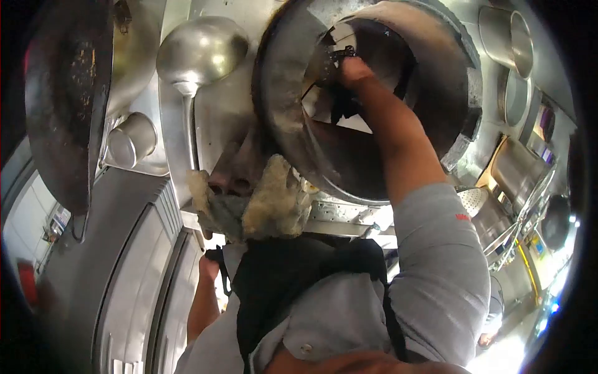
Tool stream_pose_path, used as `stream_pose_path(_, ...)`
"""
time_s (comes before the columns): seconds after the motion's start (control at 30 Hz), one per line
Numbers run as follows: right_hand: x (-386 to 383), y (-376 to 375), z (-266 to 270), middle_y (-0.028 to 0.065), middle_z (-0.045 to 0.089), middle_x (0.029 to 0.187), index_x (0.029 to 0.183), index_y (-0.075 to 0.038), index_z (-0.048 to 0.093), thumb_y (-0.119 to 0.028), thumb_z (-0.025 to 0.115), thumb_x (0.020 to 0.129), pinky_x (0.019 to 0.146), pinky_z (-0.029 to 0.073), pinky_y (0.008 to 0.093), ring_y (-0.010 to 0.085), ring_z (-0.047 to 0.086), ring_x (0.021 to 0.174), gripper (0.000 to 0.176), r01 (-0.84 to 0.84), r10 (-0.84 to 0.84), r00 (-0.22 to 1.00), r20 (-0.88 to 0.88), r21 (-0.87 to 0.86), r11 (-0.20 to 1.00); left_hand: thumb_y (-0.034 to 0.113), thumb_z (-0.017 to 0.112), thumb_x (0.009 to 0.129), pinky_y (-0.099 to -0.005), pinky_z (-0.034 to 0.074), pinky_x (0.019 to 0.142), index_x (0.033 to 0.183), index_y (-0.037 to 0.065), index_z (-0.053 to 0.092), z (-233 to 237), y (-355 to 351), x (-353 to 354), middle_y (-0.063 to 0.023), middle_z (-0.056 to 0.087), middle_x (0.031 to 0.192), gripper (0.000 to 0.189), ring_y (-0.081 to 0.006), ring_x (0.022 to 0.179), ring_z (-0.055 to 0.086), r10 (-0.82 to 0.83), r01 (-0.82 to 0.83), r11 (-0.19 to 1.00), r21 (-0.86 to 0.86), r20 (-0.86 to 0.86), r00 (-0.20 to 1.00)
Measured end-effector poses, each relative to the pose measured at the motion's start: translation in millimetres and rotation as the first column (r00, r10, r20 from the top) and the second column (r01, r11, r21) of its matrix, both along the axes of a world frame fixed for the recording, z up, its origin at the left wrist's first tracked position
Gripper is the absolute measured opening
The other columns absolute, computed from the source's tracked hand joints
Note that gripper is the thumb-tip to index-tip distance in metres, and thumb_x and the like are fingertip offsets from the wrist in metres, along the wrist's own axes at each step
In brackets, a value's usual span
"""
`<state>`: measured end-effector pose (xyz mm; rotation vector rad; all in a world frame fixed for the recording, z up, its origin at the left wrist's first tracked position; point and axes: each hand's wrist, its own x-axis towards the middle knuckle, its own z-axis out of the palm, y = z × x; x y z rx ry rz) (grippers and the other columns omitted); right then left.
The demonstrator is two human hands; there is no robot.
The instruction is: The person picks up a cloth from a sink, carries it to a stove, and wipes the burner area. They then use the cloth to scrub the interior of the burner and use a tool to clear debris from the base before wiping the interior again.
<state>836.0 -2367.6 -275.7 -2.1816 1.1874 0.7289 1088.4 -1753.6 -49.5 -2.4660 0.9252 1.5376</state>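
My right hand (354, 70) reaches deep inside a large, tilted metal wok (280, 112) and is closed on a dark scrubbing pad (339, 103) pressed against the wok's inner wall. A grey sleeve covers that arm from the elbow up. A dirty, frayed rag (274, 199) hangs over the wok's near rim. My left hand (209, 268) is low, just under the rag and beside the black apron (280, 280). A black strap lies against it, and its fingers are hidden.
A steel ladle (200, 53) lies on the stove top left of the wok. A blackened pan (65, 100) hangs at far left above a small metal pot (131, 140). Steel containers (507, 40) and a strainer (473, 199) stand at right.
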Motion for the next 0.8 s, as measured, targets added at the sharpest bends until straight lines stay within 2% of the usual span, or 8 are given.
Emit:
stream_pose_path(0.17,-10,-26,29,0.0215,0.061,0.095,0.09,-0.001,0.062,-0.013,0.05,0.076,0.079,0.048,0.0424,0.0354,0.059,0.092,0.023,0.185,-0.184,0.983,0.023,-0.08,0.979,0.014,0.049,0.079,-0.0353,0.045,0.067,0.083,0.003,0.061,-22,70,5,-0.0153,0.063,0.079,0.017,-0.0302,0.079,0.061,0.547,-0.543,0.825,0.158,0.021,0.837)
stream_pose_path(0.27,-9,-21,27,0.0216,0.06,0.097,0.092,-0.001,0.062,-0.015,0.049,0.076,0.081,0.047,0.0425,0.0348,0.058,0.094,0.024,0.035,-0.035,0.998,-0.06,-0.002,0.999,0.015,0.05,0.08,-0.0343,0.045,0.065,0.082,0.002,0.06,-30,72,12,-0.013,0.063,0.076,0.016,-0.0267,0.075,0.06,-0.041,0.041,0.999,-0.006,-0.023,0.999)
stream_pose_path(0.37,4,2,16,0.0216,0.06,0.1,0.094,-0.002,0.062,-0.013,0.051,0.075,0.082,0.047,0.0424,0.0339,0.058,0.097,0.025,0.002,0.001,0.998,-0.06,0.053,0.999,0.012,0.05,0.079,-0.0329,0.045,0.065,0.081,0.003,0.059,-30,62,9,-0.0116,0.062,0.074,0.013,-0.0232,0.073,0.059,0.296,-0.283,0.953,0.109,-0.128,0.947)
stream_pose_path(0.47,11,12,18,0.0215,0.059,0.103,0.097,-0.003,0.063,-0.01,0.051,0.075,0.084,0.046,0.0418,0.0331,0.057,0.099,0.026,0.001,0.0,1.0,-0.014,0.062,0.998,0.008,0.049,0.078,-0.0316,0.044,0.065,0.081,0.003,0.058,-2,11,5,-0.0129,0.062,0.076,0.011,-0.0233,0.073,0.059,0.157,-0.153,0.984,0.091,-0.042,0.987)
stream_pose_path(0.5,15,10,30,0.0206,0.06,0.102,0.097,-0.002,0.063,-0.009,0.048,0.077,0.084,0.047,0.0413,0.0327,0.058,0.098,0.026,0.042,-0.04,0.999,-0.035,0.067,0.997,0.007,0.049,0.078,-0.032,0.044,0.068,0.082,0.003,0.058,0,11,3,-0.0122,0.062,0.077,0.011,-0.0209,0.074,0.058,0.477,-0.464,0.875,0.134,-0.081,0.875)
stream_pose_path(0.63,13,8,23,0.019,0.06,0.101,0.098,-0.001,0.063,-0.008,0.046,0.08,0.082,0.048,0.0401,0.032,0.059,0.096,0.026,0.23,-0.234,0.97,-0.069,-0.066,0.971,0.007,0.048,0.079,-0.0327,0.044,0.069,0.081,0.003,0.058,-21,56,16,-0.0107,0.062,0.076,0.01,-0.0193,0.073,0.057,-0.034,0.033,0.999,0.039,0.024,0.999)
stream_pose_path(0.73,-2,-15,24,0.0199,0.06,0.1,0.097,-0.002,0.063,-0.01,0.047,0.079,0.08,0.048,0.0407,0.0322,0.059,0.094,0.025,0.234,-0.239,0.97,-0.044,-0.091,0.968,0.006,0.048,0.078,-0.0338,0.044,0.07,0.081,0.003,0.058,-24,62,13,-0.0095,0.061,0.075,0.01,-0.0187,0.073,0.057,0.087,-0.086,0.995,0.046,-0.018,0.996)
stream_pose_path(0.8,-6,-19,40,0.0209,0.06,0.099,0.095,-0.002,0.063,-0.011,0.049,0.078,0.078,0.048,0.0424,0.0329,0.06,0.092,0.024,0.216,-0.218,0.976,-0.02,-0.068,0.974,0.007,0.049,0.078,-0.0333,0.045,0.067,0.081,0.003,0.058,-23,56,7,-0.01,0.061,0.075,0.01,-0.0204,0.073,0.059,0.6,-0.603,0.796,0.052,-0.197,0.775)
